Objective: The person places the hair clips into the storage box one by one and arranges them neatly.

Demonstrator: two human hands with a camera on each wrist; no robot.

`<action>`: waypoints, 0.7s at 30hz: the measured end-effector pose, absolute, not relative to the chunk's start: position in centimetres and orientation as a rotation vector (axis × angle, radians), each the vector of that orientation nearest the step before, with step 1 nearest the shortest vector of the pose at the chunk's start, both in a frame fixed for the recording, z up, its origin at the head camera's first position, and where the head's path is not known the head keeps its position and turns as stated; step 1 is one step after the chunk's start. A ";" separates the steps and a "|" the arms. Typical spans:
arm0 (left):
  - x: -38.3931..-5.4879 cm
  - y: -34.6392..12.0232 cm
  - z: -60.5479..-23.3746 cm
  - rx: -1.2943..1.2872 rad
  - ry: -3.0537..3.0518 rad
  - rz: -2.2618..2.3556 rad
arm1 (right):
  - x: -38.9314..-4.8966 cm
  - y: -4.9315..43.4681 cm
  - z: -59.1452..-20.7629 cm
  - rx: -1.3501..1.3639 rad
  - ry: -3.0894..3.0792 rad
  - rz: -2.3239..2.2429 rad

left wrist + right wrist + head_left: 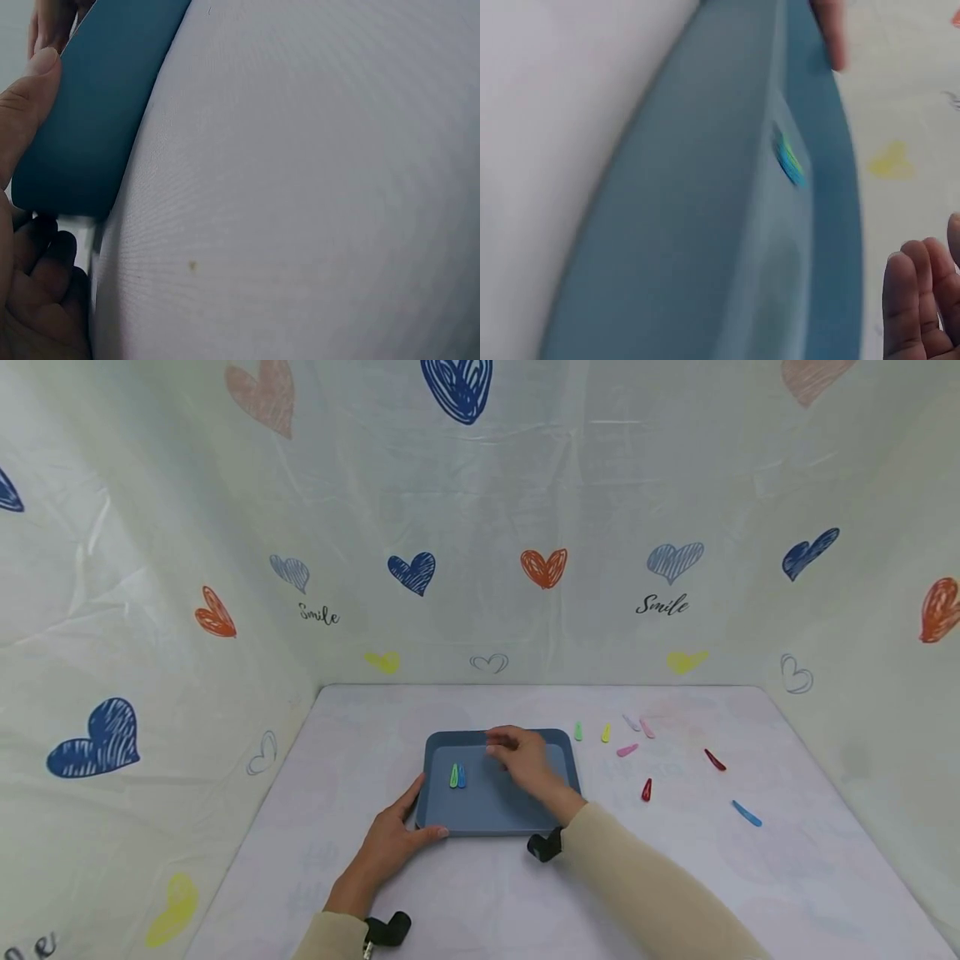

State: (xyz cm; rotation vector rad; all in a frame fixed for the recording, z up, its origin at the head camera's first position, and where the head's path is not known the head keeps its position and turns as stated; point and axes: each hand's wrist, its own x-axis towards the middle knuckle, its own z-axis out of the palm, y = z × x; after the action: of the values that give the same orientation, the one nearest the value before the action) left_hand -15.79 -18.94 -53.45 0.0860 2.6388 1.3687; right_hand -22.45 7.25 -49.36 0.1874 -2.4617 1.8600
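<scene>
A blue-grey tray [480,814] lies on the table, with a green hair clip [453,776] and a blue hair clip [462,776] side by side in its left half. My left hand [393,842] holds the tray's front left corner, thumb at the front rim and fingers along the left side. In the left wrist view, the thumb [41,79] touches the tray wall and the other fingers curl by the corner. Over the right part of the tray hovers my right hand [525,764], fingers loosely bent; nothing shows between them in the right wrist view.
Right of the tray lie several loose hair clips: a green one [578,732], a yellow one [606,732], a pink one [627,750], a red one [647,790], a dark red one [715,760] and a blue one [747,813]. A heart-printed curtain [480,627] encloses the table.
</scene>
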 end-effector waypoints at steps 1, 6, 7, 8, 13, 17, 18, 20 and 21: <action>-15.8 -19.0 -53.5 0.086 2.641 1.367 | -22.2 8.1 -48.9 0.177 -2.457 1.848; -15.8 -19.0 -53.5 0.088 2.645 1.363 | -20.8 13.5 -47.7 0.057 -2.437 1.765; -15.8 -18.9 -53.5 0.089 2.644 1.362 | -20.4 14.7 -47.7 0.029 -2.432 1.738; -15.8 -18.9 -53.4 0.091 2.641 1.363 | -20.1 15.9 -47.8 -0.004 -2.427 1.712; -15.8 -18.9 -53.5 0.090 2.636 1.365 | -18.0 22.4 -48.8 -0.167 -2.481 1.551; -15.8 -18.9 -53.6 0.085 2.640 1.356 | -16.1 26.7 -49.9 -0.282 -2.631 1.419; -15.8 -18.9 -53.6 0.085 2.640 1.356 | -15.7 27.5 -50.1 -0.303 -2.673 1.385; -15.8 -18.9 -53.6 0.081 2.641 1.353 | -15.0 28.8 -50.7 -0.329 -2.739 1.338; -15.8 -18.9 -53.6 0.080 2.642 1.350 | -14.7 29.2 -50.9 -0.339 -2.769 1.324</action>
State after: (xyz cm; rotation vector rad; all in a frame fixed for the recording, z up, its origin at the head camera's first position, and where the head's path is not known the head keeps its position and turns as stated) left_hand -15.77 -18.94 -53.57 0.0798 2.6422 1.3496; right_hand -14.66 29.23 -50.95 -0.3388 -2.7689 1.3244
